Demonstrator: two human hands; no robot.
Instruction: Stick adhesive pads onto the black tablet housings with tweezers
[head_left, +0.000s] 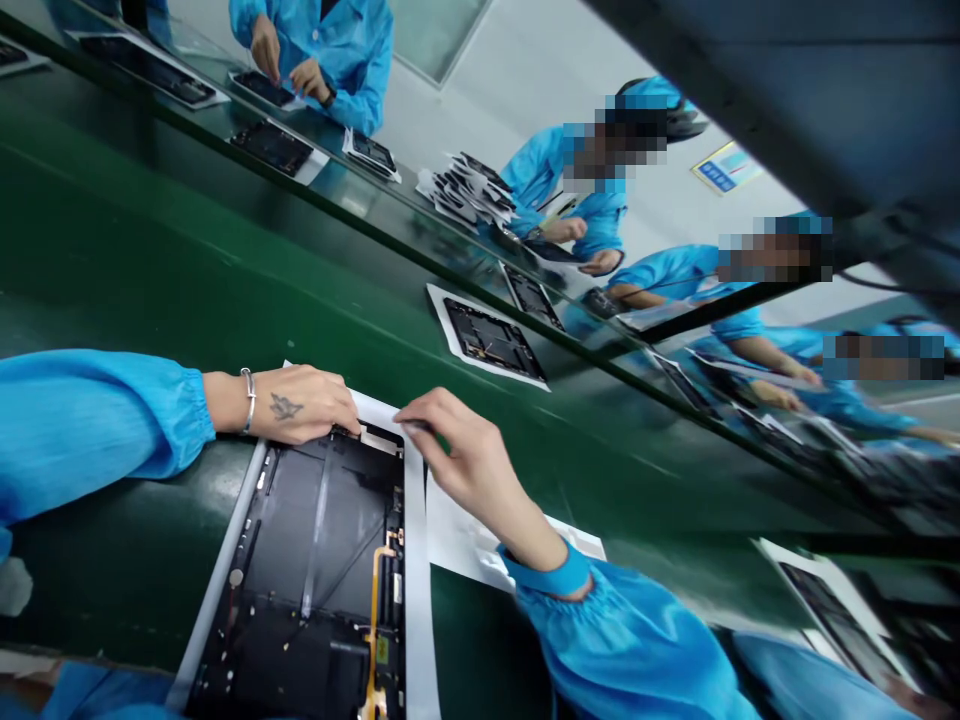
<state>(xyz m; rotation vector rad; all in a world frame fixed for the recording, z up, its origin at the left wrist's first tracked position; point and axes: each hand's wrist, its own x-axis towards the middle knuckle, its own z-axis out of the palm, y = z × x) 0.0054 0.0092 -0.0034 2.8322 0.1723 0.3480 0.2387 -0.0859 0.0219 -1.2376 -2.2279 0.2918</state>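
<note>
An opened tablet back shell (315,560) with black inner parts and an orange flex cable lies in front of me on the green belt (150,260). My left hand (300,403), with a bracelet and a tattoo, rests on the shell's far edge, its fingers curled down onto the top corner. My right hand (457,455) reaches to the same far edge, its fingertips pinched together at the white rim; what they pinch is too small to make out. A white sheet (457,540) lies under my right forearm.
Another open tablet on a white sheet (491,340) lies further along the belt. Across a glass-topped ledge (360,200) sit several workers in blue coats, handling tablets; a stack of dark parts (469,190) stands there. One more tablet (832,600) lies at right.
</note>
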